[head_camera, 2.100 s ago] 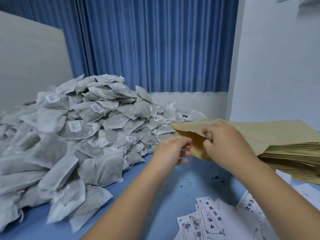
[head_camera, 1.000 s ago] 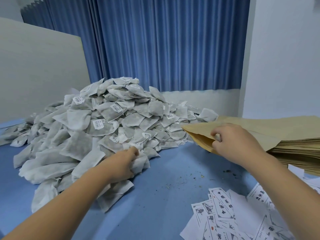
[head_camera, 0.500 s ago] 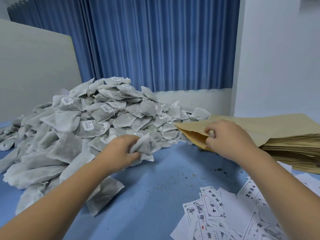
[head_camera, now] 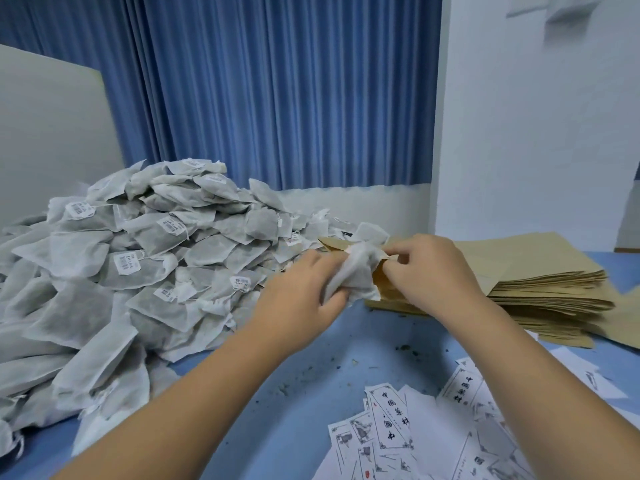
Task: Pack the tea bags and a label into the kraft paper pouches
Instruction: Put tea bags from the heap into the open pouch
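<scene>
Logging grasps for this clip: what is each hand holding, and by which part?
The left hand grips a bunched tea bag by its lower end; the right hand pinches the top kraft pouch at its open mouth.

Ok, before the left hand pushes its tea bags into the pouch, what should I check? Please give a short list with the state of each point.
1. Left hand grips the tea bags: ok.
2. Right hand pinches the pouch edge: ok.
3. Pouch mouth open wide enough: cannot tell, the tea bags cover it.
4. Tea bags inside the pouch: not ok, mostly outside.
5. Labels lying near on the table: ok.
6. Label already in the pouch: cannot tell.
</scene>
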The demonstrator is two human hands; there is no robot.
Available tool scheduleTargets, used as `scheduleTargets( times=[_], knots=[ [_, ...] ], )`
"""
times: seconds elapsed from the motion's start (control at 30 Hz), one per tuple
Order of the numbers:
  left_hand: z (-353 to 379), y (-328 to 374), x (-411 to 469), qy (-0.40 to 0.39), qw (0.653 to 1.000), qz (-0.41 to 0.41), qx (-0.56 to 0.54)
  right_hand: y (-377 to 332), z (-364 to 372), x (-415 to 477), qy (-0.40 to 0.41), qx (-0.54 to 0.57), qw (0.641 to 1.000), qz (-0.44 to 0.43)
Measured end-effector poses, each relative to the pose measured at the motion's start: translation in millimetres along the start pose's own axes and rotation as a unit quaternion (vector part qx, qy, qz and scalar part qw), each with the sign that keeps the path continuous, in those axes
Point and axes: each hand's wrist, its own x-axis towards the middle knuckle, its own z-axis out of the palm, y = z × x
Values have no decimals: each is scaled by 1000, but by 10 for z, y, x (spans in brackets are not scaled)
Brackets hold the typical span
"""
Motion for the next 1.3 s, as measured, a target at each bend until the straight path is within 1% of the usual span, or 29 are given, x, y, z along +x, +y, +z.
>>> scheduleTargets(
  times=[0.1, 0.2, 0.3, 0.37, 0.47, 0.53, 0.6, 0.67, 0.7, 0.73, 0.77, 0.8, 0.83, 0.87, 0.9, 0.93, 1.0, 1.1, 1.2, 1.3],
  knots=[
    [57, 57, 20, -34, 995, 37, 89, 21, -35, 16, 8, 17, 1000, 21],
    [53, 66, 32, -60, 987, 69, 134, 41, -71, 22, 11, 41, 998, 41],
    [52, 58, 69, -100, 972, 113, 182, 48, -84, 22, 9, 44, 998, 44],
    [48, 88, 114, -113, 970, 100, 190, 31, -74, 11, -11, 42, 998, 38],
    [35, 174, 220, -84, 978, 36, 190, 9, -54, -1, -20, 42, 998, 35],
    [47, 244, 295, -63, 970, 16, 234, 5, -41, -5, -27, 43, 998, 31],
    [84, 328, 351, -66, 955, 9, 289, 3, -27, -8, -30, 46, 998, 29],
    [151, 400, 388, -68, 949, 11, 308, -1, -18, -10, -26, 47, 998, 28],
    [188, 420, 397, -67, 952, 19, 298, 0, -21, -11, -21, 50, 998, 27],
    [222, 424, 400, -65, 962, 30, 263, 7, -29, -9, -16, 55, 998, 28],
    [246, 408, 392, -66, 978, 38, 193, 20, -40, -5, -13, 62, 998, 29],
    [250, 387, 376, -77, 992, 42, 91, 38, -53, 3, -13, 66, 997, 31],
    [232, 370, 347, -92, 995, 41, -22, 58, -66, 12, -15, 69, 997, 35],
    [205, 351, 316, -101, 987, 44, -117, 73, -76, 17, -16, 73, 996, 40],
    [183, 324, 287, -101, 979, 48, -173, 87, -80, 23, -13, 75, 996, 46],
    [170, 287, 265, -91, 974, 48, -200, 98, -78, 28, -6, 76, 996, 52],
    [136, 224, 235, -60, 976, 24, -206, 104, -72, 31, 7, 80, 995, 65],
    [81, 137, 208, -18, 991, -7, -135, 111, -45, 33, 2, 80, 995, 55],
    [92, 124, 194, -20, 998, -40, -47, 84, -39, 21, -6, 83, 995, 48],
    [177, 233, 208, -25, 998, -33, 38, 15, -38, -4, -4, 85, 996, 40]
  ],
)
